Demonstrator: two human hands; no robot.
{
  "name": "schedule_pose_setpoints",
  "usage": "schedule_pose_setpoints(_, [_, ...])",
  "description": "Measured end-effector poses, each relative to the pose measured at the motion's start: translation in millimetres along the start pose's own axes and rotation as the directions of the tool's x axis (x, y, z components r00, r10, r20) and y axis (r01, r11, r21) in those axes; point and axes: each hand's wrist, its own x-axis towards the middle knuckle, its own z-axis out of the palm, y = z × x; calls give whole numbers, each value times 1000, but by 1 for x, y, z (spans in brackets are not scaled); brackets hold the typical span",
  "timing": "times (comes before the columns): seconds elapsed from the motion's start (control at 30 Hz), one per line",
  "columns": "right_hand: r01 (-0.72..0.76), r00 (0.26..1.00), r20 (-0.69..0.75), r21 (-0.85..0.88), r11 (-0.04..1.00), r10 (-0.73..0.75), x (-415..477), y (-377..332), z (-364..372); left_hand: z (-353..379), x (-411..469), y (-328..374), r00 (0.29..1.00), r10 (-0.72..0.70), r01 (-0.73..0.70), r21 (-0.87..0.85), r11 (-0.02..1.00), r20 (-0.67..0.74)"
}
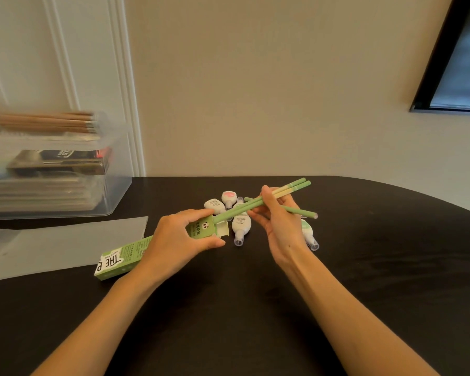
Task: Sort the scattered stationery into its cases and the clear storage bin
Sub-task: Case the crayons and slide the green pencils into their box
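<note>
Sitting at the far left of the black table (364, 267), the clear storage bin (114, 191) holds brown pencils (46, 122) and flat packs. Beside it, the left hand (178, 241) grips the open end of a green pencil box (125, 256). The right hand (278, 218) pinches two green pencils (296, 187), their tips entering the box, above several white correction tapes (241, 225) and a loose third pencil (304, 212).
</note>
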Motion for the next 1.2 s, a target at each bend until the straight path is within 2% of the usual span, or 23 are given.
schedule_pose_setpoints(0.17, [-67,983,169,-59,996,76,-10,10,10,6,-1,0,998,48,-44,78,996,-46])
schedule_pose_setpoints(0.23, [-128,974,166,-148,981,152,-12,14,14,7,-2,0,996,60,-54,96,994,-63])
schedule_pose_setpoints(0.27, [-157,975,129,-173,972,180,-12,14,15,8,-2,0,996,67,-60,111,992,-63])
schedule_pose_setpoints(0.33, [-172,985,5,-114,978,174,-8,14,14,8,-2,-1,995,77,-69,132,989,-60])
schedule_pose_setpoints(0.4, [-113,985,-140,-55,992,104,-3,11,10,8,-2,-2,995,69,-59,141,988,-70])
schedule_pose_setpoints(0.47, [-50,977,-211,-129,990,22,-2,11,5,9,-1,-3,994,66,-54,146,988,-82])
schedule_pose_setpoints(0.53, [-32,987,-160,-255,966,-10,-6,13,7,10,-1,-2,994,70,-58,144,988,-78])
schedule_pose_setpoints(0.63, [-35,999,-25,-440,897,27,-14,19,15,11,-1,-2,994,77,-65,148,987,-81])
schedule_pose_setpoints(0.8, [-42,980,135,-580,814,147,-12,24,16,9,-2,-4,993,65,-48,161,986,-103])
schedule_pose_setpoints(1.07, [25,955,250,-613,790,163,-10,15,15,10,0,-5,989,106,-85,190,978,-105])
schedule_pose_setpoints(1.2, [12,993,110,-520,854,53,-8,11,9,13,1,-3,989,129,-109,226,968,-75])
